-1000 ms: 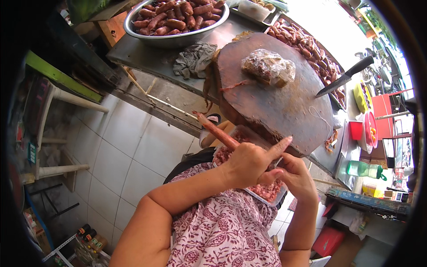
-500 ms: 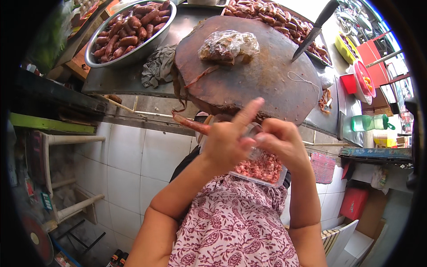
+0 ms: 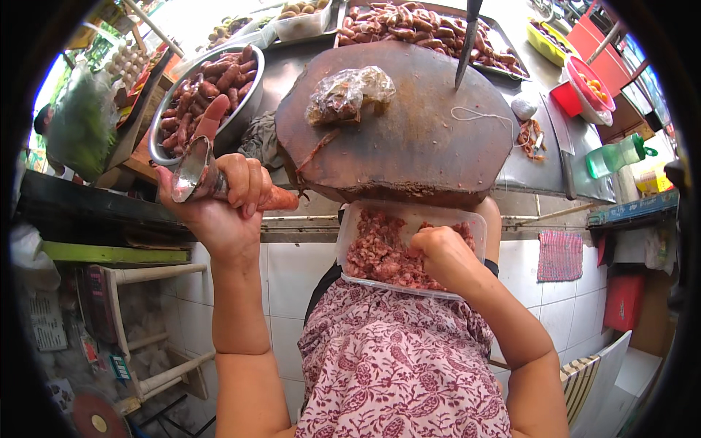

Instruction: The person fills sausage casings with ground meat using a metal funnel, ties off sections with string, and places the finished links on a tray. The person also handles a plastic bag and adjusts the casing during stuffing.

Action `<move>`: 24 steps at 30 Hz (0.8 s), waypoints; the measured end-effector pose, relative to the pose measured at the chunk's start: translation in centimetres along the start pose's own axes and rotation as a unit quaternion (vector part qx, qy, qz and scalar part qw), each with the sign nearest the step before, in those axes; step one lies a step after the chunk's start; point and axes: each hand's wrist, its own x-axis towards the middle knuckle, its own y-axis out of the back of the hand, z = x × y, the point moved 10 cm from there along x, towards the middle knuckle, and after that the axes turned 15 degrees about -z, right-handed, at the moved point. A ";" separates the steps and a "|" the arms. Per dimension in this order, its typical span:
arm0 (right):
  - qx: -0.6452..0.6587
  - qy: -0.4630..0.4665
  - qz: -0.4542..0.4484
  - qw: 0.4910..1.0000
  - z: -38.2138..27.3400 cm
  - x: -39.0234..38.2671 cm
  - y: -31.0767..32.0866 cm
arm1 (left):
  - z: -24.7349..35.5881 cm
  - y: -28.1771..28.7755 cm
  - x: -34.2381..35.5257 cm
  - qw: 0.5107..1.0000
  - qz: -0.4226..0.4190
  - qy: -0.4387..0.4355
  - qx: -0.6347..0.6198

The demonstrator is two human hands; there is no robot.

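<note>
My left hand (image 3: 232, 193) is raised at the left, its fingers wrapped round a metal funnel (image 3: 193, 171) whose wide mouth tilts up. A reddish, partly filled sausage casing (image 3: 277, 198) sticks out from the right side of that hand. One finger of it stretches upward. My right hand (image 3: 445, 252) reaches into a clear plastic container (image 3: 478, 226) on my lap, its fingers curled into the minced meat (image 3: 372, 252). The fingertips are sunk in the meat and hidden.
Ahead lies a thick round chopping board (image 3: 409, 153) with a plastic-wrapped bundle (image 3: 347, 95), white string (image 3: 478, 117) and an upright knife (image 3: 467, 51). Sausages (image 3: 212, 87) fill a metal bowl (image 3: 252, 109); more sausages (image 3: 416, 25) lie on a tray. A green bottle (image 3: 617, 155) stands right.
My hands have parted from above the container. My left hand has moved left and up with the funnel and casing; my right hand has gone down into the minced meat. The view has shifted.
</note>
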 end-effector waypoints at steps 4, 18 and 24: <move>-0.028 -0.016 -0.022 0.999 0.1 0.0 -0.7 | 0.2 0.4 0.8 1.000 0.006 0.002 0.000; 0.252 0.193 0.189 0.929 -10.7 8.8 12.3 | -0.6 -8.2 6.2 0.990 -0.113 -0.021 -0.083; 0.217 0.161 0.237 0.933 -9.4 10.4 15.8 | -1.1 -9.1 9.8 0.992 -0.073 -0.017 -0.104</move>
